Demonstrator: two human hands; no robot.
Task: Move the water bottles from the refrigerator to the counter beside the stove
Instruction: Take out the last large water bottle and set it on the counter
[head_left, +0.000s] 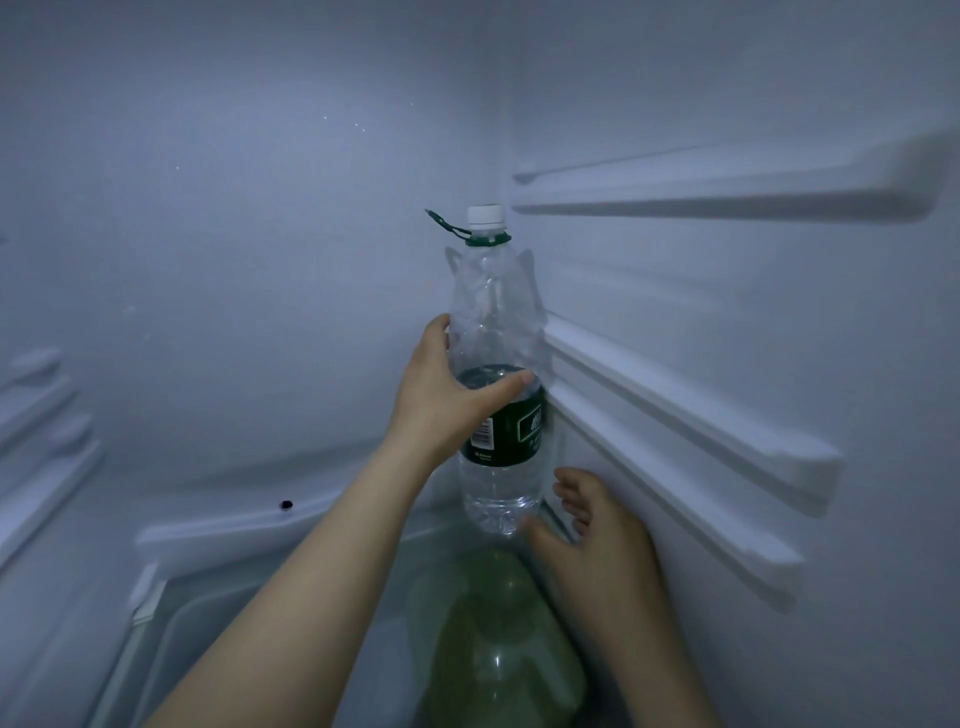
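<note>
Along the refrigerator's white left wall, moulded shelf ridges (41, 415) are running toward the back. The left hand (441, 395) is reaching in and wrapping around the middle of a clear plastic water bottle with a dark green label (493, 312), thumb lying across the front. The bottle is standing upright in the back right corner, long axis vertical, white cap (485, 214) pointing up (a green loop is hanging off its neck). The right hand (597, 540) is hovering beside the bottle's base, fingers loosely spread and holding nothing; whether its thumb is touching, I cannot tell. White ledges (675, 415) are lining the right wall.
</note>
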